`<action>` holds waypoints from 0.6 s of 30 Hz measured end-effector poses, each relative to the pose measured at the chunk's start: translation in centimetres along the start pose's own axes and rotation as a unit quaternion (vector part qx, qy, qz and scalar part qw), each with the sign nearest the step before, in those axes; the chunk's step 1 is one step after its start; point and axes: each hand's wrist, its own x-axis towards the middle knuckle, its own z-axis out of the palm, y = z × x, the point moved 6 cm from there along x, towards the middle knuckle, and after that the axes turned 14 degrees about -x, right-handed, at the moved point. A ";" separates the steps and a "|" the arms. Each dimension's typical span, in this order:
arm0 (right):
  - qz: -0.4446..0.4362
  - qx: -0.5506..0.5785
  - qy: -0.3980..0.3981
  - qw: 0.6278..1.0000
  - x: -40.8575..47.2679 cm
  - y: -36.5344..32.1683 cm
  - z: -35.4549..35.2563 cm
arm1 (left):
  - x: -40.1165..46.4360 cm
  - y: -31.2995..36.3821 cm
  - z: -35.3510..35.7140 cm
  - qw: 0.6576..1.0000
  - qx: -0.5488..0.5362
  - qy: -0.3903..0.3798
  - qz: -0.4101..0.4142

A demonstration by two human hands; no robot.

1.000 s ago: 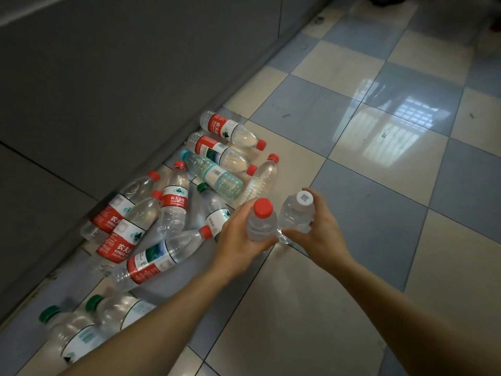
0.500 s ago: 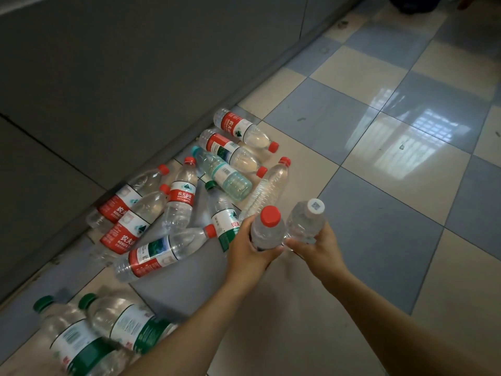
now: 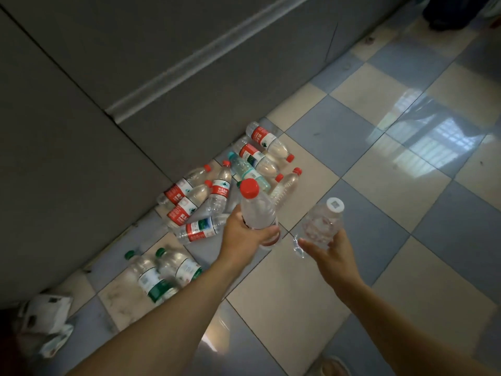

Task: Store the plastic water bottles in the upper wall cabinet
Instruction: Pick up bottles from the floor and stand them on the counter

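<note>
The left hand (image 3: 248, 236) has its grip closed around the lower body of a clear red-capped bottle (image 3: 257, 210), held upright with the cap toward the camera. The right hand (image 3: 329, 252) has its grip wrapped round the base of a clear white-capped bottle (image 3: 322, 222), also upright, tilted slightly to the right. The two held bottles are apart, side by side above the checkered tile floor (image 3: 379, 164).

Behind the left hand, a pile of red-labelled bottles (image 3: 214, 191) lies on its side on the floor, pressed against the foot of a grey cabinet front (image 3: 162, 77); most have red caps, and one in the pile has a pale teal body (image 3: 245, 169). Nearer the camera, two green-capped bottles (image 3: 162, 272) with green labels lie side by side, touching, just left of the left forearm. At the lower left corner sits crumpled white packaging (image 3: 46, 318) against the cabinet base. Window light glares on the tiles at right.
</note>
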 end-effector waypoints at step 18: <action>-0.283 0.018 -0.054 0.957 -19.3 -55.0 -9.1 | -17.7 56.2 -10.3 0.975 0.015 -0.009 0.221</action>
